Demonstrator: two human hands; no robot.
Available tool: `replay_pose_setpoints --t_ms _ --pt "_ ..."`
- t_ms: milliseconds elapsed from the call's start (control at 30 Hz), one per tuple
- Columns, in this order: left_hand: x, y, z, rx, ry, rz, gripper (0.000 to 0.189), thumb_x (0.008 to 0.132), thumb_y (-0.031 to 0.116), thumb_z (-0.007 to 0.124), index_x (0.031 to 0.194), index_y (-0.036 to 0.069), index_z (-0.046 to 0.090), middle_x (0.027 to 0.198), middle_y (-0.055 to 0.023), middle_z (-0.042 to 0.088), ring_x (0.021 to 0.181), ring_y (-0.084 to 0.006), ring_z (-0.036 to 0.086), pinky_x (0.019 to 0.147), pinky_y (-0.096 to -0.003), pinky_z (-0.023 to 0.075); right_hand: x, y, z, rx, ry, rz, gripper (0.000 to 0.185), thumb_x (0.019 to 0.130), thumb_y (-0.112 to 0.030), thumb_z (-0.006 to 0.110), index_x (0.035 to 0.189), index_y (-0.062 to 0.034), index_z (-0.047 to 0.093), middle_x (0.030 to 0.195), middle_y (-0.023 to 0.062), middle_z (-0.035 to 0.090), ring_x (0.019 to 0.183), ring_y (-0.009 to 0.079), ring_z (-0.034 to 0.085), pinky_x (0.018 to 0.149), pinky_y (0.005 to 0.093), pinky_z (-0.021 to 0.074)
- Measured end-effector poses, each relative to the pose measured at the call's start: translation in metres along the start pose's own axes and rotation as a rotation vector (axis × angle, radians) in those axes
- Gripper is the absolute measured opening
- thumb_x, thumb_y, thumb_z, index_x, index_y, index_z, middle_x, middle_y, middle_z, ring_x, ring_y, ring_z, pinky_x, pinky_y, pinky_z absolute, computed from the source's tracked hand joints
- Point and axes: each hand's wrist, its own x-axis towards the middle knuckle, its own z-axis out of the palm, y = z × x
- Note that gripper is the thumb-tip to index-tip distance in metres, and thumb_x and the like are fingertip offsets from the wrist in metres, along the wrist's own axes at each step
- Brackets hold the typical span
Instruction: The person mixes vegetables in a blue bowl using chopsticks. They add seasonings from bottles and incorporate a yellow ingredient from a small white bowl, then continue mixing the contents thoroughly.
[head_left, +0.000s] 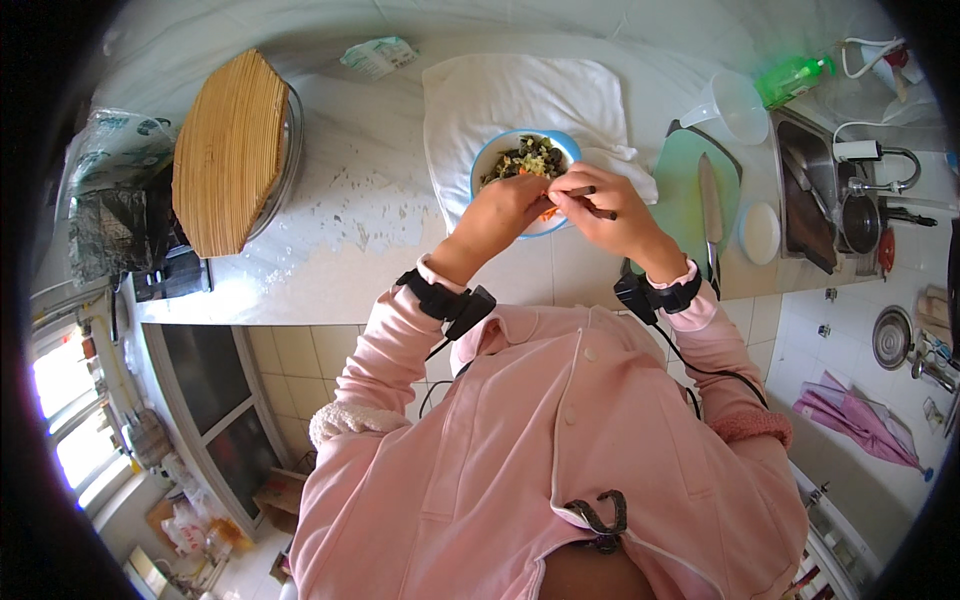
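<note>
A white bowl with a blue rim (480, 155) stands on a white cloth (517, 86). Inside it lie chopped dark fungus, pale minced bits and orange shreds that look like carrot (551, 214). Over the near side of the bowl, my left hand (510, 206) has its fingers bent down, close against those of my right hand. My right hand (604, 206) holds a pair of dark chopsticks (581, 191), whose ends stick out past its fingers to the right. The chopsticks' other ends are hidden by the hands, and whether my left fingers grip them too cannot be told.
Right of the cloth, a knife (709, 199) lies on a green cutting board (679, 169), with a white dish (760, 233), a translucent jug (735, 109) and a green pump bottle (791, 82) near the sink (787, 127). At left, a slatted wooden lid (229, 157) covers a glass vessel.
</note>
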Motion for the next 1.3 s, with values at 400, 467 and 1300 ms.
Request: replay_pose_setpoints --t_ms 400,467,1300 --pt "-0.09 -0.067 -0.025 -0.457 0.234 -0.78 0.032 0.097 0.009 0.061 0.124 -0.007 0.06 0.096 -0.0138 0.072 0.082 -0.0188 0.07 0.076 -0.03 0.0589 -0.027 0.003 -0.052 0.171 0.295 0.421 0.015 0.096 -0.01 0.068 0.099 0.0033 0.072 0.082 0.0067 0.072 0.062 0.0092 0.063 0.057 0.0233 0.0525" --pt "-0.092 -0.07 -0.016 -0.591 0.257 -0.8 0.032 0.097 0.008 0.06 0.125 -0.008 0.059 0.097 -0.0148 0.072 0.084 -0.0189 0.071 0.078 -0.0298 0.0592 -0.027 0.007 -0.053 0.179 0.324 0.458 0.016 0.096 -0.011 0.068 0.102 0.0035 0.072 0.083 0.0086 0.073 0.063 0.01 0.064 0.059 0.0237 0.0542" --pt "-0.092 -0.077 0.006 -0.751 0.304 -0.859 0.029 0.098 0.007 0.06 0.12 -0.012 0.061 0.098 -0.0151 0.072 0.083 -0.0204 0.073 0.08 -0.0299 0.0616 -0.033 0.011 -0.032 0.146 0.242 0.46 0.016 0.098 -0.011 0.067 0.087 0.0016 0.064 0.076 0.0033 0.069 0.068 0.0072 0.066 0.059 0.022 0.051"
